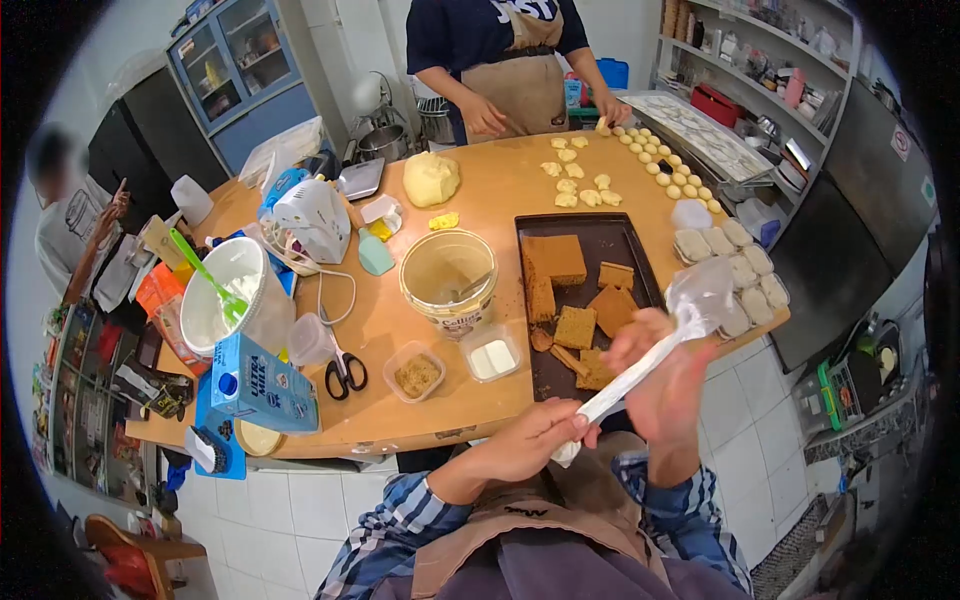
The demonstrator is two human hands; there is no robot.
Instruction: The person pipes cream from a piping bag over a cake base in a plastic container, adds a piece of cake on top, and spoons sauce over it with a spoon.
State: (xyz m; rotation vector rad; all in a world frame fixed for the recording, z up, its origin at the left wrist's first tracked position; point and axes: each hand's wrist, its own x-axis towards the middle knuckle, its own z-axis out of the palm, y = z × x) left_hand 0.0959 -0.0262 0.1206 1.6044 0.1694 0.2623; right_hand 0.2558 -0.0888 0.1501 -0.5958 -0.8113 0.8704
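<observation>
A long white plastic wrap or bag (640,368), twisted narrow with a loose, translucent upper end, slants upward in front of me. My left hand (545,438) is closed round its lower end. Beside its upper part is my right hand (660,385), fingers apart and slightly blurred, palm near the plastic. Behind the hands, a dark tray (645,252) holds brown cake pieces (556,260). Left of the tray stand an open tub (450,275) with a utensil inside, a small container of crumbs (416,374) and one with white blocks (493,358).
Across the table (390,420) a co-worker (515,70) handles dough by rows of dough balls (675,170). At left are a milk carton (265,385), scissors (345,375), a white bowl (235,290) and a mixer (312,220). Another person (75,230) stands far left.
</observation>
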